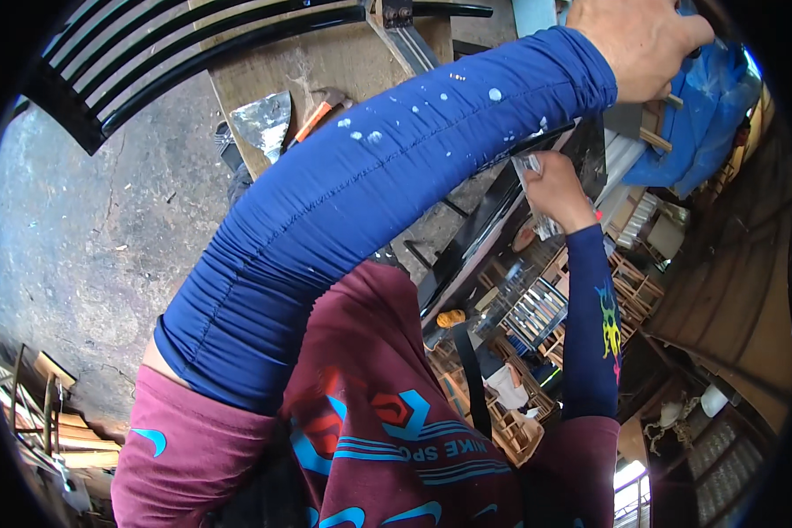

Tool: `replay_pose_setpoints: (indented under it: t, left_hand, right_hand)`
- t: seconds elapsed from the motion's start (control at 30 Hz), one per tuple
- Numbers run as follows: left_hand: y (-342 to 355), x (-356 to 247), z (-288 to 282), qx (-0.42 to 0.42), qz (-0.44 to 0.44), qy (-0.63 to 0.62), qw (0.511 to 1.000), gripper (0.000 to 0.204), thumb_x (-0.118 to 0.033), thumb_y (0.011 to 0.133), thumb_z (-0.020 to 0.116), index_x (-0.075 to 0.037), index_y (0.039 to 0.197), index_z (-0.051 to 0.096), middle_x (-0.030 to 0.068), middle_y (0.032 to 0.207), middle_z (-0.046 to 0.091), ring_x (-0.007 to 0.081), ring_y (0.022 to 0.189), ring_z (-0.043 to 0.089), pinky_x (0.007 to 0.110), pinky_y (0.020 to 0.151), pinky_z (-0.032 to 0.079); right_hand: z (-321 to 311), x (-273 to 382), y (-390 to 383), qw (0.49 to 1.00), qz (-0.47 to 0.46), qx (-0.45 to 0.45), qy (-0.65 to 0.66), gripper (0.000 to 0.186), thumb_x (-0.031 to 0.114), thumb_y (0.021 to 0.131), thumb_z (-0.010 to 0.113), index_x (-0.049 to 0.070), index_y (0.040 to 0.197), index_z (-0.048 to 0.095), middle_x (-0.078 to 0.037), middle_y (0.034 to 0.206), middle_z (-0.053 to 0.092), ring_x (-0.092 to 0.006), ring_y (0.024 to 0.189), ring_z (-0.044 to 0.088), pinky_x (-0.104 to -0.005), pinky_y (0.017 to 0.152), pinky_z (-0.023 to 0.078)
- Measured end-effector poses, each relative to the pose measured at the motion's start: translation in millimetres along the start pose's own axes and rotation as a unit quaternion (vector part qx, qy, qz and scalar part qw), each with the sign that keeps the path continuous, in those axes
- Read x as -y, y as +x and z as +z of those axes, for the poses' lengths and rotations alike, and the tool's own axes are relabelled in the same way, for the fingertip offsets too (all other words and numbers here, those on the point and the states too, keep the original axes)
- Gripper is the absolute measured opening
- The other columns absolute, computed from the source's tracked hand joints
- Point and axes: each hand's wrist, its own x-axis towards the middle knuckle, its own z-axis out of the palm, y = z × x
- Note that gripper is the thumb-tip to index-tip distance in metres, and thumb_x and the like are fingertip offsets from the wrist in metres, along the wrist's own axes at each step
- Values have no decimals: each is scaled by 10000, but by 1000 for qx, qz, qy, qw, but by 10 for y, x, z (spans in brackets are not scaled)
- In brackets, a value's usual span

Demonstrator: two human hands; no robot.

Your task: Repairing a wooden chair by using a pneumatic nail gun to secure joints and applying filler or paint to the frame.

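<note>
My left arm, in a blue sleeve with pale paint spots, reaches across the view to the upper right. My left hand (638, 44) is closed there, its fingers curled round something dark that I cannot make out, mostly hidden by the hand. Lower down, my right hand (556, 189) pinches a whitish, partly see-through piece (530, 165), perhaps plastic; its kind is unclear. That hand is beside a long glossy black piece (484, 231), partly covered by my left forearm.
A wide scraper blade (266, 121) and an orange-handled hammer (315, 120) lie on a wooden board (282, 66). Curved black bars (211, 55) cross the upper left. Blue plastic sheeting (708, 114) hangs at the right. Wooden racks (537, 312) stand beyond my right arm.
</note>
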Motion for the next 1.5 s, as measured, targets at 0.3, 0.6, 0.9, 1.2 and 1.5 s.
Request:
replay_pose_setpoints:
  t: [0.3,0.6,0.9,1.2,1.5]
  left_hand:
    - [7,77,-97,52,-18,-36,998,181,-74,821,647,-48,994,600,217,1022,555,410,1072,576,515,1079,418]
    - [-30,95,-48,33,-21,-60,997,219,-88,833,662,-55,1040,599,227,1057,565,408,1109,574,526,1109,405]
    - [-18,51,-23,29,-23,-58,998,289,-100,782,713,-57,1046,603,223,1069,564,404,1111,575,515,1103,409]
    - [-17,67,-26,35,-19,-51,998,370,-113,725,771,-60,1053,608,218,1083,562,399,1113,576,503,1097,414]
    - [198,181,-54,61,-15,29,998,389,-24,698,718,-60,1058,576,204,1023,547,413,1014,585,485,873,501]
  right_hand:
    - [244,150,184,994,-86,71,18,348,17,810,564,-25,1140,668,-283,1157,681,-469,1176,611,-441,1034,480]
    - [273,181,157,995,-92,17,33,118,33,809,590,-68,791,649,-340,810,617,-507,869,657,-509,740,515]
    - [282,71,102,995,-98,15,-3,111,25,794,586,-74,785,638,-338,793,616,-510,824,646,-533,748,497]
    - [40,498,-411,994,-77,5,80,263,-18,871,578,-49,1102,699,-266,1009,674,-443,964,670,-449,866,528]
    - [143,-32,-567,953,-230,-160,-114,570,-88,743,581,-9,1306,620,-153,1265,576,-367,1156,546,-450,1038,439]
